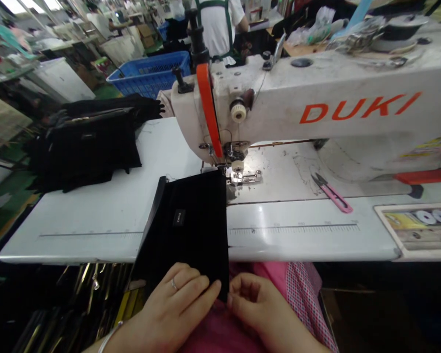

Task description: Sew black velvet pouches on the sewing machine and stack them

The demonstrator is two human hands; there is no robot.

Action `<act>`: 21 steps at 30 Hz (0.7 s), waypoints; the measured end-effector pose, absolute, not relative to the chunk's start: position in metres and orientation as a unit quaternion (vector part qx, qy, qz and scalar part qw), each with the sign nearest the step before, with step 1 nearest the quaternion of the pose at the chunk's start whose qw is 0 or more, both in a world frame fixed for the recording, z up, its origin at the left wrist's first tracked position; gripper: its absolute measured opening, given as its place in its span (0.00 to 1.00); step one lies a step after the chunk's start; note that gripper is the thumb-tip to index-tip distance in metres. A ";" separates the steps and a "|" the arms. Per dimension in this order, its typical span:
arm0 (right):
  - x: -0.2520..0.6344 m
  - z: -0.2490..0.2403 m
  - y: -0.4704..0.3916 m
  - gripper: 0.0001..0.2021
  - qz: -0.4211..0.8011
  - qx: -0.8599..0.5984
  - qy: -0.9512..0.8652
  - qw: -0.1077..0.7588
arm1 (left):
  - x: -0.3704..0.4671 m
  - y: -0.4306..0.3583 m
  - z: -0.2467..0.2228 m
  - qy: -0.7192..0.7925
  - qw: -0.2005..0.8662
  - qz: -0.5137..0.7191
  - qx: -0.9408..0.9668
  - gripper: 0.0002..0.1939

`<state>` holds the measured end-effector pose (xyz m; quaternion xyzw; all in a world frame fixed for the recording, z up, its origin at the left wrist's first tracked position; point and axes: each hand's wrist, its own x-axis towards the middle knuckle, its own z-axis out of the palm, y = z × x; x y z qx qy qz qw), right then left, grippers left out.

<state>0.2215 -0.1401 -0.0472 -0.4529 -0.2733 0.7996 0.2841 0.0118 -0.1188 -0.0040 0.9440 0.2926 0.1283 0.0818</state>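
Observation:
A black fabric panel with a small label hangs over the front edge of the sewing machine table, its far right corner under the presser foot of the sewing machine. My left hand, with a ring on one finger, is closed over the panel's near edge; the thumb is hidden. Beside it, my right hand pinches the panel's near right corner between thumb and curled fingers. Pink thread snips lie on the machine bed, to the right of the needle area.
Stacked black fabric pieces lie on the table's left end. Behind them is a blue plastic basket. A small tray with bobbins is set in the table's right side. Another person is beyond the machine.

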 end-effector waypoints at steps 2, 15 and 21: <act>0.222 -0.046 -0.140 0.20 0.804 -0.454 -0.265 0.278 | 0.015 -0.120 -0.006 0.296 0.069 0.140 0.942 0.15; 0.244 -0.040 -0.125 0.07 0.153 -0.378 -0.793 0.452 | 0.028 -0.114 0.012 0.310 0.070 0.133 0.939 0.16; 0.246 -0.027 -0.105 0.10 0.035 -0.289 -0.855 0.429 | 0.042 -0.060 0.038 0.315 0.046 0.017 0.948 0.15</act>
